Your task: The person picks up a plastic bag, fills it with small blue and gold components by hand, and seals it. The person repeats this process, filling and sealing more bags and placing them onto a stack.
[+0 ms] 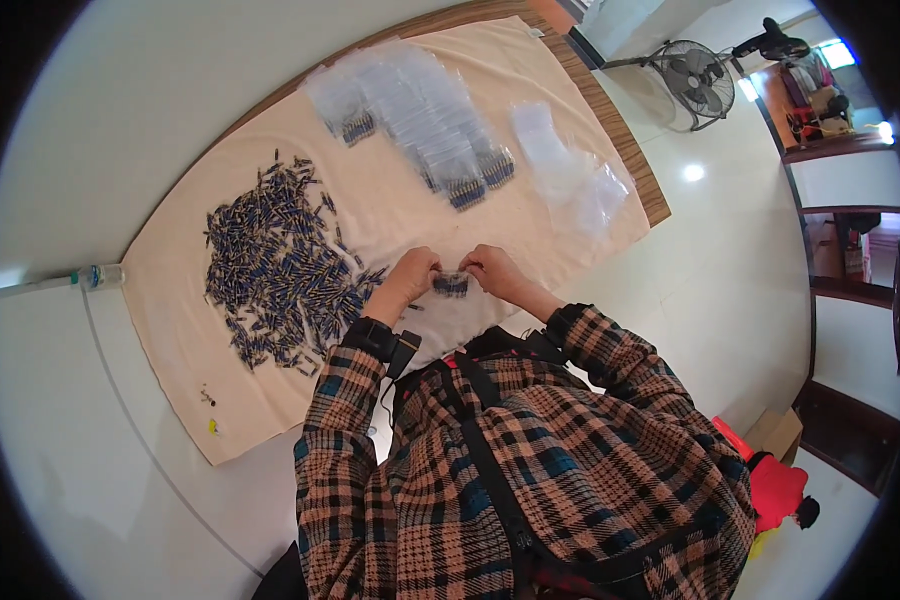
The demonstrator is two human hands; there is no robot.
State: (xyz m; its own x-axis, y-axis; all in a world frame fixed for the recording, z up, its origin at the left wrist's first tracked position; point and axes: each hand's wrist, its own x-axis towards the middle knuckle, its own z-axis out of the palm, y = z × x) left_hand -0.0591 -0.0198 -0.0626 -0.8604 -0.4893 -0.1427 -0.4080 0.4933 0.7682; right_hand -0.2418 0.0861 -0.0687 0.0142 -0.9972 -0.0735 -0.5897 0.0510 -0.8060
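Observation:
Close to the table's near edge, my left hand (413, 272) and my right hand (496, 272) pinch the two upper corners of a small transparent plastic bag (451, 286). Dark blue and gold slim pieces, like small plugs, lie in a row at its bottom. To the left of my hands spreads a large loose pile of the same pieces (280, 265), its right edge reaching my left wrist. Beyond my hands, overlapping filled bags (420, 110) lie in a fanned stack, their pieces gathered at the near ends. The pieces' exact kind is too small to make out.
A cream cloth (370, 190) covers the wooden table (653, 190). Flat transparent bags (545, 145) lie at the right. A yellow scrap (213, 426) and tiny bits sit at the near left corner. A glass jar (108, 276) adjoins the left edge. A fan (692, 80) stands beyond.

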